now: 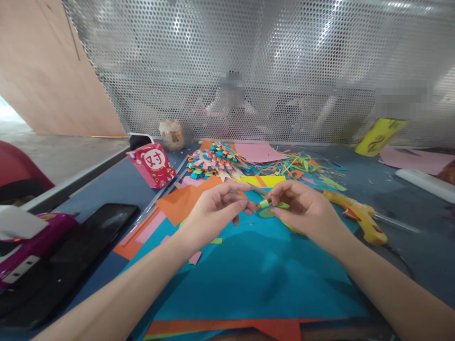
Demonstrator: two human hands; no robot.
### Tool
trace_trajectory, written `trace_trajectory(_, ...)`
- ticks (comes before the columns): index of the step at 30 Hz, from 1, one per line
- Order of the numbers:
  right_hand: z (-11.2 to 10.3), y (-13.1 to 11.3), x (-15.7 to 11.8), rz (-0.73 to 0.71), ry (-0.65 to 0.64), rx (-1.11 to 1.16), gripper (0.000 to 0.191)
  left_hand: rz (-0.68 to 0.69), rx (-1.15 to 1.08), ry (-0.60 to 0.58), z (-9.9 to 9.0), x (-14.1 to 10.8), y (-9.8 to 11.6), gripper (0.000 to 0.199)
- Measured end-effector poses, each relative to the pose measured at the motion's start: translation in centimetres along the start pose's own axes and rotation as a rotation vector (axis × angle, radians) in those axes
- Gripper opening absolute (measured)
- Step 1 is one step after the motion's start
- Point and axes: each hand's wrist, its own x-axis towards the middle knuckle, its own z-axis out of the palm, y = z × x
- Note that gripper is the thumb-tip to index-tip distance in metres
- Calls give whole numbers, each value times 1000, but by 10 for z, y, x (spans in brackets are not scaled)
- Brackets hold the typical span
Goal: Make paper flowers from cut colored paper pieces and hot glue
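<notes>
Broadly, a perforated metal panel (249,42) spans the top of the frame, and a blue paper sheet (227,289) fills the lower centre. Over it, mid-frame, are the left hand (215,208), loosely curled, whether gripping anything I cannot tell, and the right hand (305,203), pinching. A yellow glue gun (358,213) lies at centre right. Smallest, a green paper strip (283,205) sits in the right hand's pinch, just right of centre.
</notes>
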Motion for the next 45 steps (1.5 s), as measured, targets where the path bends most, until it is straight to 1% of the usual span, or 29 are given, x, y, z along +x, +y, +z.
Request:
trace_trajectory(10,-2,-1,0,6,-14,-41,18,3,-8,-6,-2,-1,-3,23)
trace_trajectory(13,-2,-2,0,14,-1,-37,17,33,-5,43,-3,-1,-2,22)
trace_trajectory(16,-2,-4,1,38,11,-37,17,108,11,109,-4,-1,0,25)
trace_trajectory(19,-3,-3,2,85,7,-32,14,177,116,156,-3,-2,1,33)
trace_trajectory(22,-3,-2,1,131,-11,-4,13,200,261,125,-2,-4,-1,38)
trace_trajectory(24,-3,-1,0,136,-20,-1,13,227,321,90,-2,-5,-3,38)
trace_trajectory(28,-2,-3,0,135,-24,-25,13,310,363,63,-2,-9,-6,34)
trace_trajectory(33,-1,-5,-1,140,-43,1,12,373,447,12,0,-9,-6,37)
trace_trajectory(38,-1,-5,-2,126,-47,25,14,352,449,-9,2,-9,-7,39)
trace_trajectory(42,-3,-3,-1,95,-48,19,15,347,401,5,1,-10,-6,37)
trace_trajectory(45,-3,-2,0,86,-36,25,15,304,357,28,1,-10,-4,36)
